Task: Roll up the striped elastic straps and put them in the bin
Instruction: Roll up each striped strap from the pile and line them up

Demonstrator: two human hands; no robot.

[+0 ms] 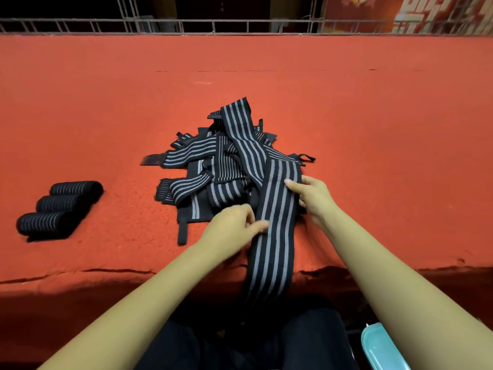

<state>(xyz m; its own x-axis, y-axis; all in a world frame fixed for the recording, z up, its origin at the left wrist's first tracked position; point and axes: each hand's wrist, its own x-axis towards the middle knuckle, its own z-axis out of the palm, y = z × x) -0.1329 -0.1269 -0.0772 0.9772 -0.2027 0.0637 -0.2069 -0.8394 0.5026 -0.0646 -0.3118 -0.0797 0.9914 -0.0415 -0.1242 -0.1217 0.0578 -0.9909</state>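
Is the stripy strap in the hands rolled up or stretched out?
Stretched out. The strap lies flat and long, hanging over the table edge, held by the left hand and right hand.

I log: one long strap point(277, 222), black with grey stripes, stretched lengthwise at centre; strap pile point(213, 177) above it; three rolled straps point(58, 206), left.

Three rolled straps point(62, 203), one teal bin point(378, 348) (tangled loose straps point(221, 166) defy counting).
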